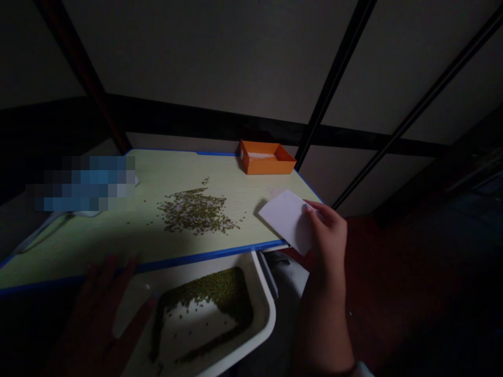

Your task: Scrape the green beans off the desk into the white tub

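Room lies between the seeds (192, 212) and orange box (271, 167) — white card (286, 217) obstructs nearer — dim left uncertain.

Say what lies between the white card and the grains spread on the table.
In the head view, pale tabletop with a few stray grains separates the white card in the right hand from the main spread.
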Tool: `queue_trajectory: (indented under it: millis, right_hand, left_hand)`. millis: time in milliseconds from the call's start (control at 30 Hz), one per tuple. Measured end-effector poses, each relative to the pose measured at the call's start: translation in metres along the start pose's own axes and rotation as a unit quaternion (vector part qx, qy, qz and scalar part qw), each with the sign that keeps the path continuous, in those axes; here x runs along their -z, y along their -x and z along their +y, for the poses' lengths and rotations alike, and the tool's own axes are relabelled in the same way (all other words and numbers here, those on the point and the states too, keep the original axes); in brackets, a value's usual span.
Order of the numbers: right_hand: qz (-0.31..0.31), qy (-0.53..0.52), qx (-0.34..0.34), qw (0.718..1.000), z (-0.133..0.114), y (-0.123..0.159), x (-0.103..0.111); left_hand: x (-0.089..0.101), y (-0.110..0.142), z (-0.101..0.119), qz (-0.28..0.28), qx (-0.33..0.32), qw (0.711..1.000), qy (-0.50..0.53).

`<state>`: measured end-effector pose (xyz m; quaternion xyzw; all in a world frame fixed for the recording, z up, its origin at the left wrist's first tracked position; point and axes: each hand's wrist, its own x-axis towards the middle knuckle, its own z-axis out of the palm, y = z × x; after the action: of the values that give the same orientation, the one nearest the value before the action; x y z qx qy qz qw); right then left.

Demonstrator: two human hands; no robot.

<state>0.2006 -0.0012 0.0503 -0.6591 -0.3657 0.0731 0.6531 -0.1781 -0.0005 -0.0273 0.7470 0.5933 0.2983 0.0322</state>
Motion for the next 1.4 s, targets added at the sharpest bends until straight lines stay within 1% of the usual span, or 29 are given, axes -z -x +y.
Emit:
queue_trajectory:
  millis: [67,133,267,367,467,533,600,733,800,900,1033,1167,1400]
  right_hand:
    - [-0.042,0.006,-0.001,0.999,0.000,0.001,-0.007]
    - [-0.044,0.015,0.005,0.999,0.002,0.000,-0.013]
    - [0.008,0.065,0.038,0.997,0.008,-0.012,-0.016]
    - [0.053,0.097,0.054,0.992,0.013,-0.024,-0.012]
    - [0.079,0.096,0.058,0.991,0.013,-0.030,-0.009]
    - [0.078,0.080,0.073,0.991,0.010,-0.029,-0.012]
    - [0.049,0.050,0.093,0.993,0.004,-0.025,-0.018]
    - [-0.047,-0.005,0.104,0.993,-0.004,-0.015,-0.036]
    - [-0.063,-0.010,0.095,0.993,-0.005,-0.012,-0.043]
    - [-0.070,-0.004,0.081,0.994,-0.005,-0.009,-0.049]
    - [-0.109,-0.019,0.069,0.991,-0.005,-0.006,-0.050]
    - [-0.144,-0.041,0.055,0.987,-0.007,-0.002,-0.048]
    - [-0.177,-0.053,0.036,0.982,-0.010,0.003,-0.043]
  left_hand:
    - [0.000,0.001,-0.001,0.011,-0.002,1.000,0.002]
    - [0.000,0.002,-0.003,0.016,-0.006,1.000,0.010]
    - [-0.001,0.003,-0.005,0.003,-0.014,1.000,0.011]
    - [-0.001,0.000,-0.004,0.019,-0.017,1.000,0.008]
    - [0.000,-0.002,-0.003,0.020,-0.019,1.000,0.008]
    - [0.000,-0.003,-0.003,0.018,-0.018,1.000,0.005]
    - [0.001,-0.003,-0.003,0.015,-0.015,1.000,0.003]
    - [0.000,-0.002,-0.005,0.015,-0.018,1.000,0.004]
    - [0.000,-0.001,-0.005,0.019,-0.018,1.000,0.004]
    - [0.000,-0.001,-0.005,0.015,-0.014,1.000,0.007]
    - [0.000,0.000,-0.006,0.009,-0.007,1.000,0.013]
    - [0.001,0.000,-0.004,0.016,-0.012,1.000,0.014]
    - [0.003,-0.003,-0.001,0.010,-0.004,1.000,0.013]
